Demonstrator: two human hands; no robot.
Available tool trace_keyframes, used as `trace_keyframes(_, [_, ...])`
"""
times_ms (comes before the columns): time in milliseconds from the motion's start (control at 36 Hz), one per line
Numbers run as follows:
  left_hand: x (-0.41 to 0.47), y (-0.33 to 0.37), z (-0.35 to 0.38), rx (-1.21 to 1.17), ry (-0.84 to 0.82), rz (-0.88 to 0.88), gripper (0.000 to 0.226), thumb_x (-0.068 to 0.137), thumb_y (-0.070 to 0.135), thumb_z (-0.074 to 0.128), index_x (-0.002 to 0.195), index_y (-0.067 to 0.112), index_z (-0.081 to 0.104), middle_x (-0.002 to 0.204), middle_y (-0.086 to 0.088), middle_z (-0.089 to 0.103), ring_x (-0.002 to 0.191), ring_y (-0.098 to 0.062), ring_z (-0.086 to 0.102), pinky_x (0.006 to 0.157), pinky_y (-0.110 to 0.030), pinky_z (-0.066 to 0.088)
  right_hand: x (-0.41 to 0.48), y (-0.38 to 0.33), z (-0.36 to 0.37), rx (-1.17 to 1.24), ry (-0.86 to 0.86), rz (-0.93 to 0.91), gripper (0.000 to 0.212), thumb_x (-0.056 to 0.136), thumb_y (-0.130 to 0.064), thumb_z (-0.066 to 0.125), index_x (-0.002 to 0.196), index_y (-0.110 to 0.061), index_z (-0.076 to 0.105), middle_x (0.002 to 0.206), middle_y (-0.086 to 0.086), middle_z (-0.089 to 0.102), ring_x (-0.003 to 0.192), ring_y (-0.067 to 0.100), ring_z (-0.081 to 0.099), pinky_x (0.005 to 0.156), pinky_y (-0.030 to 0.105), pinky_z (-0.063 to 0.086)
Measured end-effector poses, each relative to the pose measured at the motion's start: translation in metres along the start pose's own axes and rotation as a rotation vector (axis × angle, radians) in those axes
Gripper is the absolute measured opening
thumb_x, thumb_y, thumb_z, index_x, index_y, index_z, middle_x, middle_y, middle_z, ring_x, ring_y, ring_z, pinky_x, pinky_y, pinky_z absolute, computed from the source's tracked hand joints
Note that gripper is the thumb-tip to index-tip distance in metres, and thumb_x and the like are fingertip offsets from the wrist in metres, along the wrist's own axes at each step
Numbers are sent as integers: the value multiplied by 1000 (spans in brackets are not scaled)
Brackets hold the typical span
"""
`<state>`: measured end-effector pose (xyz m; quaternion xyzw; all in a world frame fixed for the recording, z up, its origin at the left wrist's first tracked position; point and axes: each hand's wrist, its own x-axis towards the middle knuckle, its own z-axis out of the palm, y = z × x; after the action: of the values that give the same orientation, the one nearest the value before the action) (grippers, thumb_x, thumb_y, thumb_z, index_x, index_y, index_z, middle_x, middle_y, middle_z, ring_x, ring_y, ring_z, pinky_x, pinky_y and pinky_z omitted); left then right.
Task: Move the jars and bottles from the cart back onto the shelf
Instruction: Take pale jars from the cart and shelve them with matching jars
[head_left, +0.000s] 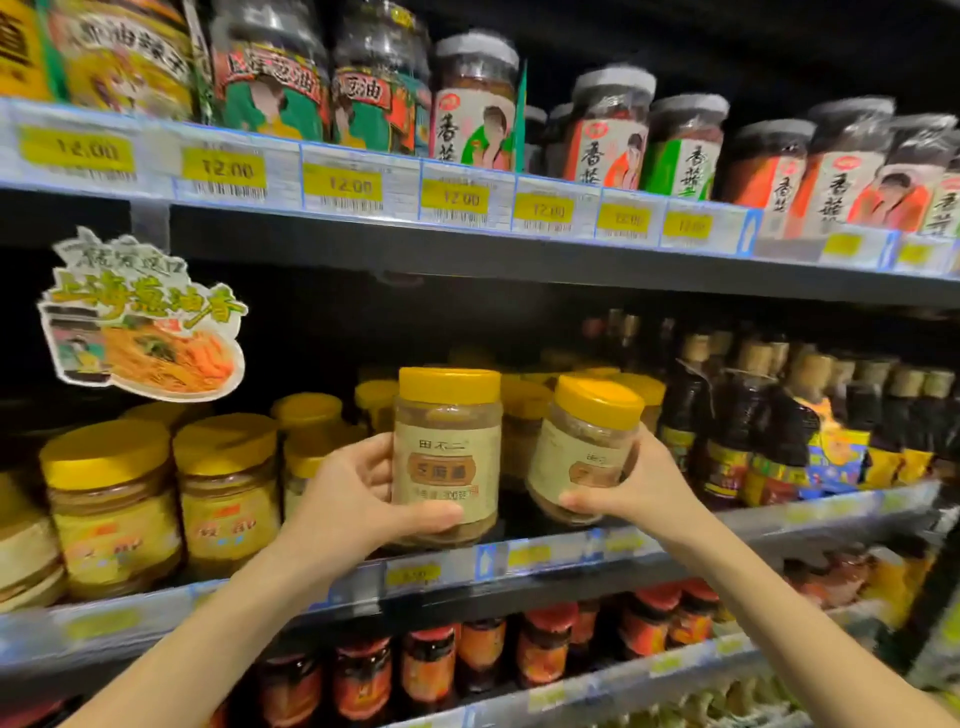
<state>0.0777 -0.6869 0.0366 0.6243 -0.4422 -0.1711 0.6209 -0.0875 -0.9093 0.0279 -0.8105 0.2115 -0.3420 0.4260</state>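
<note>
My left hand (358, 499) grips a yellow-lidded jar with a beige label (447, 452), held upright at the front edge of the middle shelf (545, 556). My right hand (634, 488) holds a second jar of the same kind (587, 447), tilted left, just right of the first. Both jars hover at the shelf's front, in front of more yellow-lidded jars (524, 410) standing further back. The cart is out of view.
Larger yellow-lidded jars (111, 499) fill the shelf's left side and dark sauce bottles (737, 421) its right. A noodle advert sign (140, 322) hangs from the upper shelf (363, 182). Red-lidded jars (431, 670) line the shelf below.
</note>
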Motion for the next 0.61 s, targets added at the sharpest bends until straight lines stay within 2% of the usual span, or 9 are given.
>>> trace_keyframes(83, [-4,2,-1,13,53,9,67,38,25,82,103,20,64,88,17,74,85,-4,71,64,-11,53,20,11,11,-38,-77,-13,96,36,-42,92,120,-22,50,115,-2,66,105,12,64,90,41,54])
trace_keyframes(278, [-17,11,-1,57,154,16,66,45,20,81,109,16,64,95,15,74,87,-4,70,65,-11,52,53,28,32,-104,-265,-10,90,36,-39,91,115,-13,57,103,-2,72,95,9,68,88,40,55])
trace_keyframes(417, [-25,12,1,83,212,15,60,45,23,83,103,21,66,92,16,74,87,-4,70,65,-11,52,62,33,43,-138,-390,1,96,34,-45,90,118,-19,53,104,-5,70,96,8,67,91,37,54])
trace_keyframes(472, [-28,12,0,96,214,14,63,44,25,91,102,21,66,93,15,74,87,-5,70,66,-11,53,62,32,46,-154,-415,2,94,35,-42,90,118,-20,53,104,-7,69,96,7,66,91,34,53])
trace_keyframes(528, [-30,11,-2,105,220,18,66,41,33,88,102,21,67,95,12,75,88,-7,71,68,-13,53,61,31,49,-162,-421,-8,91,39,-34,92,118,-22,48,105,-9,66,96,5,63,89,28,53])
trace_keyframes(611, [-33,12,-2,117,233,26,68,39,37,83,103,22,66,96,12,74,89,-6,70,68,-13,53,61,27,52,-156,-451,-23,84,47,-22,92,117,-22,45,101,-14,62,91,-2,59,73,8,48])
